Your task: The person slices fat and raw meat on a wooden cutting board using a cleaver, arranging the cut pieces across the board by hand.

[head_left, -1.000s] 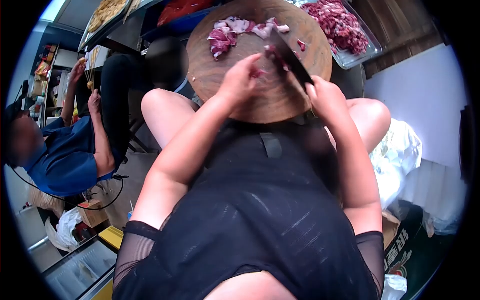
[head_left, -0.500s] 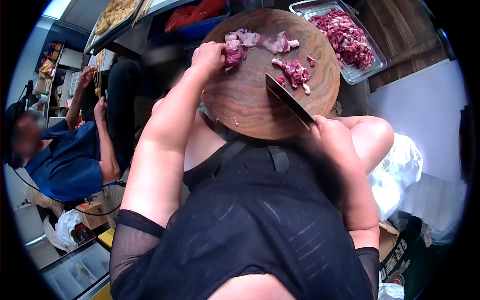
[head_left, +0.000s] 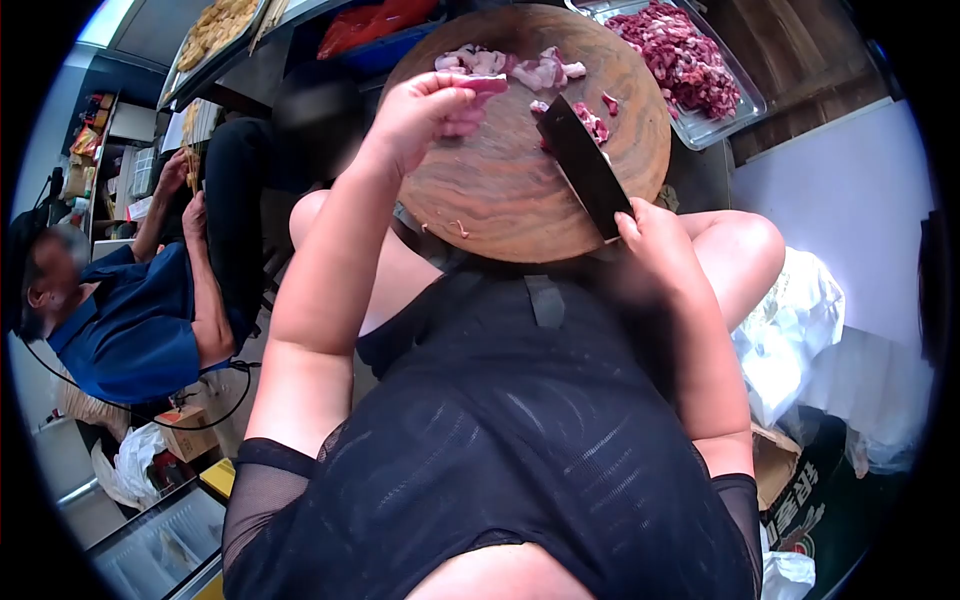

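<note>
A round wooden chopping block (head_left: pixel 500 200) stands in front of my lap. My left hand (head_left: pixel 418 118) is above its left side, closed on a strip of raw meat (head_left: pixel 484 84) that sticks out to the right. My right hand (head_left: pixel 652 236) grips a cleaver (head_left: pixel 588 168) by its handle, at the block's lower right edge. The blade slants up and left over the wood, its flat side showing. Chopped meat bits (head_left: pixel 594 122) lie partly hidden behind the blade. Larger pale and pink meat pieces (head_left: pixel 545 70) rest at the far side of the block.
Beyond the block at right, a clear tray (head_left: pixel 712 136) holds a heap of cut meat (head_left: pixel 678 58). A red bag (head_left: pixel 378 26) sits in a blue bin at the back. At left, a seated person in a blue shirt (head_left: pixel 140 320) holds thin sticks. A white plastic bag (head_left: pixel 790 330) lies at right.
My left hand has lifted from the block with a meat strip between its fingers. The cleaver has turned, showing more of its flat side, and now covers part of the chopped bits.
</note>
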The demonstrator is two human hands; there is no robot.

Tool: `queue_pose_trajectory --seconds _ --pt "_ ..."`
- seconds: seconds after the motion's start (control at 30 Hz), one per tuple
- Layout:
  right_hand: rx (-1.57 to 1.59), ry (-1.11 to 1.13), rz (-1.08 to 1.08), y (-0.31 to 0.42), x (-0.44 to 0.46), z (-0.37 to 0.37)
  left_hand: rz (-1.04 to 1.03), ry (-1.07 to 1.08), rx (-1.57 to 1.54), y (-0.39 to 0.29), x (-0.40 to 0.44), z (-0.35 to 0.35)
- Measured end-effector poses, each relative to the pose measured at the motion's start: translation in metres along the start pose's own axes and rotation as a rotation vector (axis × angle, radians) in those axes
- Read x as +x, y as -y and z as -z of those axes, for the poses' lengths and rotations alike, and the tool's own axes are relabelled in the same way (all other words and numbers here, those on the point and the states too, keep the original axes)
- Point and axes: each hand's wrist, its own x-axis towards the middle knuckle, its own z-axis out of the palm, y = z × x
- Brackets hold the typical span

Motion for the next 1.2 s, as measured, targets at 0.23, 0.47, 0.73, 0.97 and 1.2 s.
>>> queue_pose_trajectory --seconds 0.23,0.47,0.73,0.97,1.2 --pt "0.062 0.035 -0.056 0.001 0.0 0.0 0.369 -0.09 0.228 0.119 -0.057 -0.026" --pt "0.036 0.054 -0.043 0.011 -0.002 0.002 -0.109 -0.266 1.005 0.114 -0.075 0.013" --pt "-0.049 -0.009 0.05 0.011 -0.003 -0.002 -0.616 -0.115 1.259 0.124 -0.063 -0.024" --pt "-0.04 -0.041 0.049 0.01 -0.003 -0.004 0.028 0.154 0.88 0.08 -0.036 -0.023" --pt "0.006 0.015 0.016 0.01 -0.004 0.001 0.194 0.13 0.662 0.095 -0.008 -0.004"
